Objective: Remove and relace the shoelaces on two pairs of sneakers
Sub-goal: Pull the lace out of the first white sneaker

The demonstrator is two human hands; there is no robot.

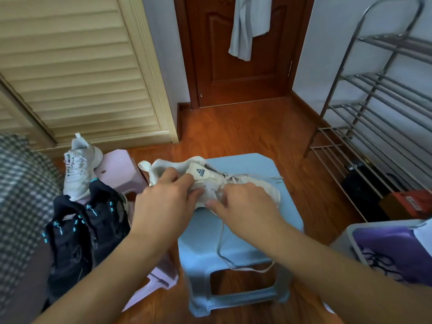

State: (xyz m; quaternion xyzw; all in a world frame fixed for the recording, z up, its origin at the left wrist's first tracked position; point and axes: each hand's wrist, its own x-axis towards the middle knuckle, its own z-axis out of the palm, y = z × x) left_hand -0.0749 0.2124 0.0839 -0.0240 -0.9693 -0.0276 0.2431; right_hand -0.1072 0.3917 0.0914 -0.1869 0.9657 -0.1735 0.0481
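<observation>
A white sneaker (203, 174) lies on its side on a light blue plastic stool (243, 164), toe pointing right. My left hand (163, 197) grips its collar near the heel, thumb beside the tongue. My right hand (245, 202) pinches the white shoelace (222, 249) at the eyelets; a loose length of it hangs down over the stool's front. The second white sneaker (79, 164) leans upright on a pink stool (119, 169) at the left. A pair of black sneakers with teal accents (84, 230) sits at the lower left.
A steel shoe rack (383, 108) stands at the right with a red box (411, 202) beneath it. A grey bin (364, 232) holding a purple item and dark laces (378, 263) is at the lower right. A louvred wardrobe door (77, 66) and a wooden door (238, 50) lie ahead.
</observation>
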